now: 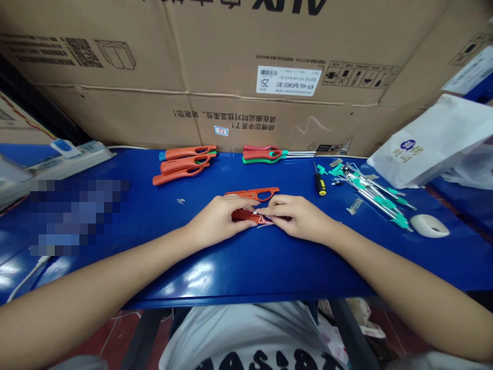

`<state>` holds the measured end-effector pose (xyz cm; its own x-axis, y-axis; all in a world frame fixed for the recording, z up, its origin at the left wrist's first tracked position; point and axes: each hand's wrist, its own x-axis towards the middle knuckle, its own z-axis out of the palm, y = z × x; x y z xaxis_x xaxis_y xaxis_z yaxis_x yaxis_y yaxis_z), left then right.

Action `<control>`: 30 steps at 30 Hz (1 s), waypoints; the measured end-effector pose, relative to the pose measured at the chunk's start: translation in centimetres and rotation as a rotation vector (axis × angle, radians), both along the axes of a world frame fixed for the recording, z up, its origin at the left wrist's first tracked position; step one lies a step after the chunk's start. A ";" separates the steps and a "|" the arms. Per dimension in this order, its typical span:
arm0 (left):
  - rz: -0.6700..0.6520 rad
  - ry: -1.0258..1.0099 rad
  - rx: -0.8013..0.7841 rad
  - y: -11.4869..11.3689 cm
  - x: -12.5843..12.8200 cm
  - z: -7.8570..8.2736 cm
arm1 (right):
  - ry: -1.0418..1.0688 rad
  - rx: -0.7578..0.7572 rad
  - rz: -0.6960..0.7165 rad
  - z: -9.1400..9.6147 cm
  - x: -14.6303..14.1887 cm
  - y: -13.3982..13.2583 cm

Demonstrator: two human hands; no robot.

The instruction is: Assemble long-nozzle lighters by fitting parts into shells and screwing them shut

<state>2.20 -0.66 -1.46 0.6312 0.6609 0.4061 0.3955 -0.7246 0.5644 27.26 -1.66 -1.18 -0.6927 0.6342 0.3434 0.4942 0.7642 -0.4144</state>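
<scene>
In the middle of the table, my left hand [215,221] grips an orange half-shell of a gas lighter handle [246,216] between thumb and fingers. My right hand [298,216] is closed over the shell's right end, its fingertips pinching at a small white part [255,212]. Thin white wires [262,220] curl out of the shell beside those fingers. Just beyond my hands lies a second orange half-shell [265,194] with a finger loop. Fingers partly hide the shell's inside.
Several orange handle shells [185,165] lie at the back left, with red and green lighters [265,154] right of them. Small screws [181,201], a yellow-black screwdriver [320,184], metal tubes with green parts [377,198], a white oval object [429,226] and a cardboard box [227,77] surround the work.
</scene>
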 end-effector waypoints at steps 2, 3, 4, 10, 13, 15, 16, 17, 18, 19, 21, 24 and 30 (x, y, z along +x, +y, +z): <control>0.008 -0.001 -0.029 0.0 0.0 0.0 | -0.017 0.005 0.002 -0.1 0.0 0.0; 0.010 -0.002 -0.039 0.0 0.0 -0.1 | -0.022 0.007 -0.001 -0.1 0.1 -0.1; 0.010 -0.002 -0.045 0.0 0.0 -0.1 | -0.024 0.008 -0.004 -0.1 0.0 -0.1; 0.005 -0.025 -0.074 0.1 0.0 -0.2 | -0.013 0.000 0.026 -0.1 0.1 0.2; 0.003 -0.030 -0.101 0.1 0.1 -0.2 | -0.035 0.003 0.047 -0.2 0.3 0.4; 0.010 -0.028 -0.112 0.0 0.2 -0.2 | -0.076 0.013 0.058 -0.2 0.4 0.3; 0.012 -0.028 -0.118 0.0 0.2 -0.2 | -0.102 0.019 0.063 -0.1 0.4 0.3; 0.012 -0.031 -0.125 -0.1 0.2 -0.2 | -0.128 0.028 0.066 0.0 0.4 0.1; 0.009 -0.035 -0.133 -0.1 0.3 -0.1 | -0.158 0.039 0.068 0.2 0.4 0.0; 0.005 -0.042 -0.142 -0.1 0.3 -0.1 | -0.190 0.056 0.070 0.4 0.3 -0.2; -0.008 -0.057 -0.160 -0.2 0.4 -0.1 | -0.255 0.106 0.079 0.8 0.2 -0.4; -0.019 -0.070 -0.161 -0.2 0.4 -0.1 | -0.345 0.193 0.084 1.2 0.1 -0.7; -0.043 -0.027 -0.055 -0.2 0.2 -0.2 | -0.387 0.241 0.087 1.4 0.3 -0.6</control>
<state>2.35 -0.88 -1.64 0.6491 0.6549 0.3870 0.3485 -0.7082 0.6140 27.51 -2.28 0.25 -0.8462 0.5018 0.1795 0.5071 0.8617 -0.0181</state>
